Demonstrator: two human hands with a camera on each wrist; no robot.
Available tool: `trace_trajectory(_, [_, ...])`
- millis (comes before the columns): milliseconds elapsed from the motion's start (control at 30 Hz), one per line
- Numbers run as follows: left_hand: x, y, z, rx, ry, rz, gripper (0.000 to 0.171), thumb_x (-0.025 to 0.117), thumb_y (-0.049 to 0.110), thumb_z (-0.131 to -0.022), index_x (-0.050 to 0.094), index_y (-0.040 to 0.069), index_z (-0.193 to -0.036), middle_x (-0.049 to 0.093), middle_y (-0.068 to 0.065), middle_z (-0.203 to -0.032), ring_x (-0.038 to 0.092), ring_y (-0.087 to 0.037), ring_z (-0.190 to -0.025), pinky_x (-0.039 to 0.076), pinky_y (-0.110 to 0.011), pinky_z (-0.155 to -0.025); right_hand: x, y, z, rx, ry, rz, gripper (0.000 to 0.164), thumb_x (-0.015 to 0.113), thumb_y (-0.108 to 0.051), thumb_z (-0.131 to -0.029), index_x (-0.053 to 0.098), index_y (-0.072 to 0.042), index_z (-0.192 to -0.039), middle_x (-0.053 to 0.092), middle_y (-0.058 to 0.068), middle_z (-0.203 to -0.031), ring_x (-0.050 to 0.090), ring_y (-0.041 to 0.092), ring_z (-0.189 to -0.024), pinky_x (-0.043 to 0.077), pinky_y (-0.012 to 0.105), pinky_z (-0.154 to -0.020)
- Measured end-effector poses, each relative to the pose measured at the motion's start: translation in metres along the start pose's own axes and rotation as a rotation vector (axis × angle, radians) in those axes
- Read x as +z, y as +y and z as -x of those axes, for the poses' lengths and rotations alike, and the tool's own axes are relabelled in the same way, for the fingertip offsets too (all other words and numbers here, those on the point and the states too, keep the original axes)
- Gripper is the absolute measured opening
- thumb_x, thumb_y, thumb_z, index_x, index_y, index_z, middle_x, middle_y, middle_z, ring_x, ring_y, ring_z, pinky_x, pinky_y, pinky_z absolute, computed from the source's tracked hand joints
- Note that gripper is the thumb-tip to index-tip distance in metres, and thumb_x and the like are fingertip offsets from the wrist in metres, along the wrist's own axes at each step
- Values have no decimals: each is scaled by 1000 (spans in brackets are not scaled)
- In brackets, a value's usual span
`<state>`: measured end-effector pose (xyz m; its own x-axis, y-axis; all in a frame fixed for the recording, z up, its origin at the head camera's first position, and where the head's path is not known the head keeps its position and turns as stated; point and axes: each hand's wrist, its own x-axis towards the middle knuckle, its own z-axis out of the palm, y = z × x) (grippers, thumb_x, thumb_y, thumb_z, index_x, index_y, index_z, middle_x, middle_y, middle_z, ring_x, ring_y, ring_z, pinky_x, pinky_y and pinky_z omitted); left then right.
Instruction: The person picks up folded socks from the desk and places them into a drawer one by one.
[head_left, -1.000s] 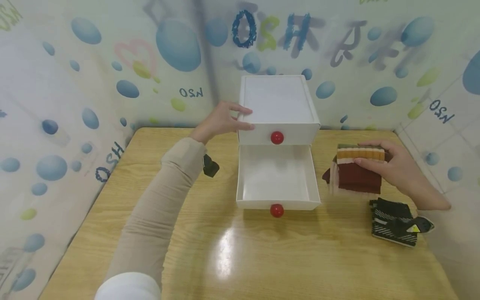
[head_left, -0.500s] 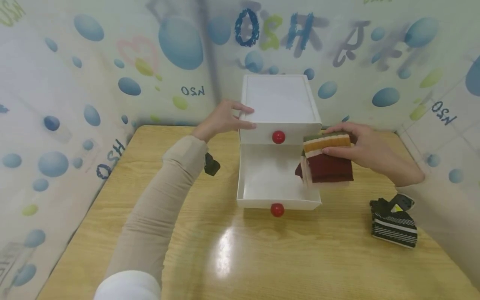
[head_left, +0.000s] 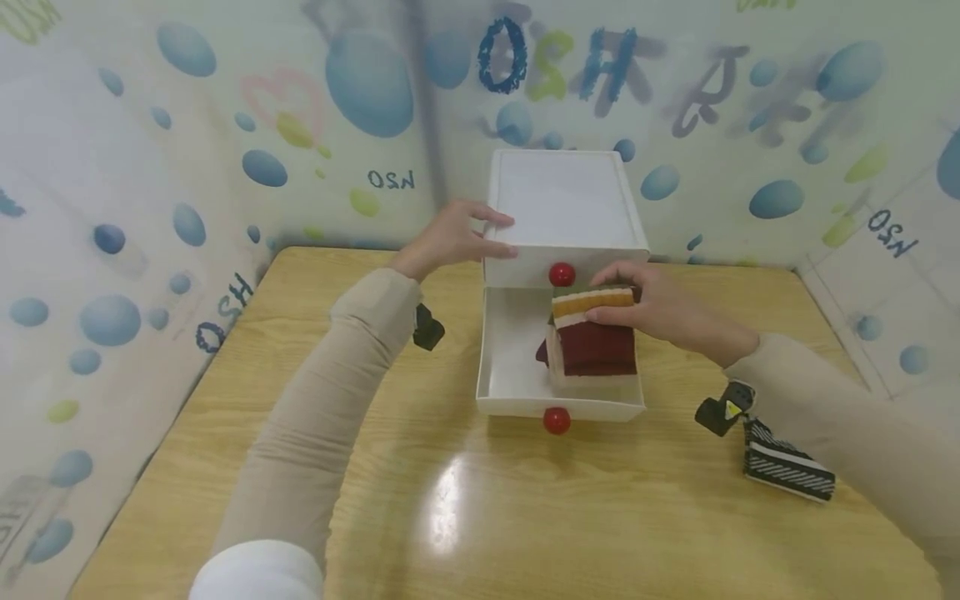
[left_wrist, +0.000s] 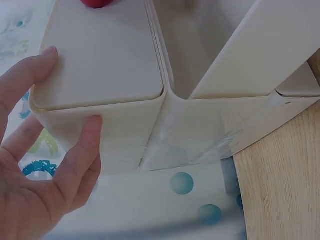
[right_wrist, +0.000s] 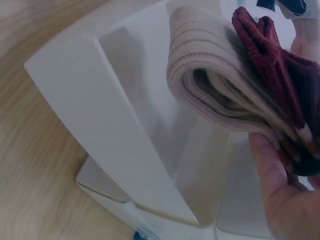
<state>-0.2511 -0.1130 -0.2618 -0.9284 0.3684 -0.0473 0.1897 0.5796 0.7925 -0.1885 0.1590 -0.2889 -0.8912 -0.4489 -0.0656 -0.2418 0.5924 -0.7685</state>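
A white two-drawer unit stands at the back of the table, its lower drawer pulled out. My left hand holds the unit's upper left edge, thumb on the front face of the upper drawer and fingers over the edge; the left wrist view shows this hand from close by. My right hand pinches a stack of folded socks, maroon, mustard and beige, over the lower drawer. In the right wrist view, the beige fold hangs above the drawer opening.
A black-and-white striped folded knit piece lies on the wooden table at the right, partly behind my right sleeve. Red ball knobs sit on both drawer fronts. Patterned walls close in the table's back and sides.
My right hand has carried the folded socks leftward from the table's right side to over the lower drawer. The left hand has kept its hold on the unit.
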Motion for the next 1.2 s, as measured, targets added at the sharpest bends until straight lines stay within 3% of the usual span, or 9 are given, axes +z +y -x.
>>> trace_trajectory(133, [0, 0, 0, 5, -6, 3, 51, 75, 28, -71, 58, 13, -117, 48, -3, -124, 55, -16, -90, 49, -26, -70, 8, 1, -8, 12, -56, -94, 38, 66, -26, -80, 51, -6, -107, 52, 11, -104, 50, 24, -87, 48, 29, -69])
trace_trajectory(367, [0, 1, 0, -3, -6, 11, 52, 76, 27, -69, 58, 13, -116, 47, -4, -125, 55, -17, -89, 49, -26, -69, 24, 6, -19, 104, -102, -214, 38, 65, -20, -81, 48, -2, -110, 48, 16, -109, 52, 27, -90, 51, 34, -69])
trace_trajectory(600, [0, 1, 1, 1, 2, 6, 51, 75, 28, -70, 58, 14, -116, 47, -3, -125, 55, -16, -91, 49, -25, -70, 41, 10, -27, 169, -136, -239, 40, 64, -15, -81, 47, -2, -115, 45, 18, -114, 51, 29, -95, 51, 35, -70])
trace_trajectory(833, [0, 0, 1, 20, -5, 14, 50, 75, 26, -71, 58, 11, -116, 49, -5, -124, 56, -16, -89, 49, -25, -70, 43, 11, -35, 256, -188, -281, 46, 64, -17, -81, 44, -2, -121, 41, 17, -122, 50, 30, -101, 50, 37, -74])
trace_trajectory(1200, [1, -1, 0, 16, -1, 16, 50, 75, 26, -71, 58, 11, -116, 48, -5, -125, 55, -16, -90, 49, -26, -70, 45, 10, -44, 316, -261, -385, 48, 60, -13, -84, 40, -2, -126, 42, 17, -118, 49, 25, -97, 48, 34, -78])
